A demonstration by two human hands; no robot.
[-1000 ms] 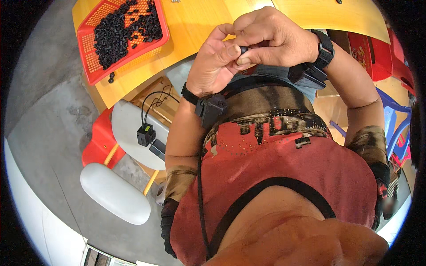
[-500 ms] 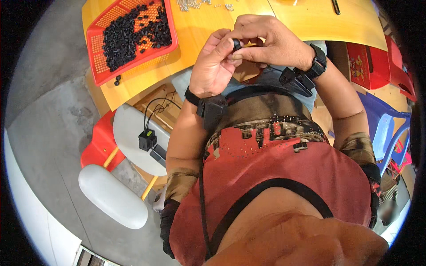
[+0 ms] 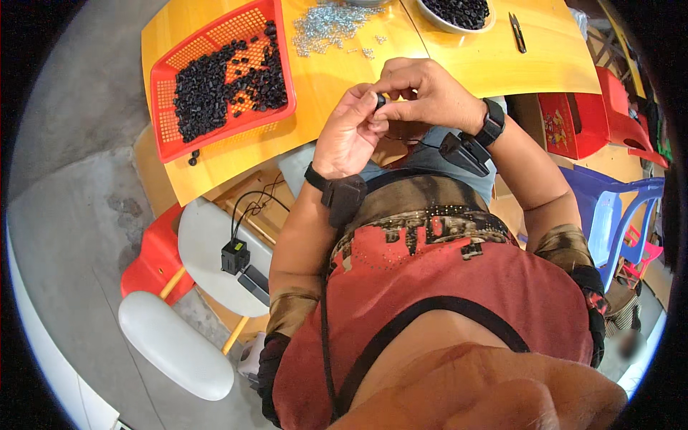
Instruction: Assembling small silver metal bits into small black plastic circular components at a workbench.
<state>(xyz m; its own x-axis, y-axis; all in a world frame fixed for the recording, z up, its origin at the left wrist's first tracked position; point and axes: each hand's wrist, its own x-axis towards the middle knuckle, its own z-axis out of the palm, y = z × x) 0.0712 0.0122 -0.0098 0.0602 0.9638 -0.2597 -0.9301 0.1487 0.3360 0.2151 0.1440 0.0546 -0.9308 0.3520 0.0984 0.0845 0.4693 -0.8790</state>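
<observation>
My left hand is raised by the table's near edge, its thumb and fingers closed on a small, rounded black part. Against that part my right hand presses its fingertips, thumb and forefinger pinched together. Whatever sits between those right fingers is too small and hidden to tell. To the left, a red plastic basket holds a heap of small black parts. Small silver metal pieces, looking like screws, lie scattered on the yellow table beyond my hands.
A pale bowl of black pieces stands at the far edge, with black thread snips to its right. Two loose black pieces lie beside the basket. A grey-white chair is at left, a blue plastic chair at right.
My view has tilted, so the table and basket sit lower and the bowl and more metal pieces show. Both hands stay together around the black part.
</observation>
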